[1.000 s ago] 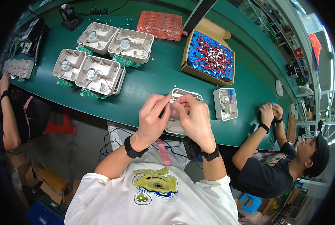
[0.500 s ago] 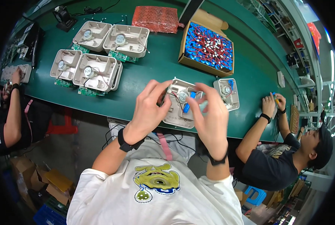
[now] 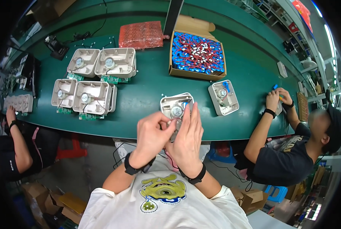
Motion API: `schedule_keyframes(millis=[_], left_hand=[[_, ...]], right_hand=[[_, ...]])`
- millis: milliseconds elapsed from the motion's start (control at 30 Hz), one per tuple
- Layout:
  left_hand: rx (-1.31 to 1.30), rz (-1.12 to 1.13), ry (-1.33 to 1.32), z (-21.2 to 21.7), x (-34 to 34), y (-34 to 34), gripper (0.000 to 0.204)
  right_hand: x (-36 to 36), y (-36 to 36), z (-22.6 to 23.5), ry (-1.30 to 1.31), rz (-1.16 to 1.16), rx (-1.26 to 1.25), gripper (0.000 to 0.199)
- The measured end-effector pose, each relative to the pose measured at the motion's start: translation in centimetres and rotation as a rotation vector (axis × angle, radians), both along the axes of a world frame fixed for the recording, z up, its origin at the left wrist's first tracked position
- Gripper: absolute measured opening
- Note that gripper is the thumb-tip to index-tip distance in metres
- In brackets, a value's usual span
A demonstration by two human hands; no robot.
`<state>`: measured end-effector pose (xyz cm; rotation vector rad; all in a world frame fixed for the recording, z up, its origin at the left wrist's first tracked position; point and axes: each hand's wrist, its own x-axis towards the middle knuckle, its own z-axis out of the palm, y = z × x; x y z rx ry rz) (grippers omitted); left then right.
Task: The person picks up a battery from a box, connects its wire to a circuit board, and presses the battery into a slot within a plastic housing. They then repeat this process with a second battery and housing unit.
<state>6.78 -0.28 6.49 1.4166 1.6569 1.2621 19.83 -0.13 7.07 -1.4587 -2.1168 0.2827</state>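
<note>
A pale grey plastic housing (image 3: 165, 103) lies on the bench before me, partly covered by my hands. Inside it are a round silver speaker (image 3: 176, 111) and a bit of a blue cell beside my right fingers. At the housing's near left side, my left hand (image 3: 151, 133) is closed in a pinch on a thin wire; its small pale end shows at the fingertips. My right hand (image 3: 187, 139) is held with its fingers stretched out over the housing's right side, its thumb low near the wires. To the right sits another housing (image 3: 224, 98) with a speaker and blue cell.
Several similar housings (image 3: 115, 61) with speakers and green circuit boards stand at left. Behind are a red bubble-wrap packet (image 3: 140, 35) and a cardboard box (image 3: 197, 75) of blue cells with red wires. One co-worker (image 3: 288, 149) works at right, another (image 3: 20, 145) at left.
My hands have come closer together and nearer to me; the right has moved left across the housing, its fingers straightening. The view has shifted, and the housing lies turned differently.
</note>
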Motion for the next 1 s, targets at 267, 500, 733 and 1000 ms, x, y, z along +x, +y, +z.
schedule_keyframes(millis=[267,500,733,1000], left_hand=[[0.322,-0.057,0.235,-0.5,0.0,-2.0,0.023],[0.061,0.064,0.074,-3.8,-1.7,-0.3,0.043],[-0.046,-0.013,-0.020,-6.1,-0.4,2.1,0.059],[-0.089,-0.032,-0.046,-6.1,0.5,3.2,0.054]], right_hand=[[2.5,1.5,-0.5,0.074,0.044,0.035,0.101],[10.1,5.1,0.0,0.149,0.056,0.025,0.086],[11.9,7.3,-1.3,0.123,0.089,-0.006,0.080],[15.1,11.1,-3.1,0.005,0.019,0.101,0.078]])
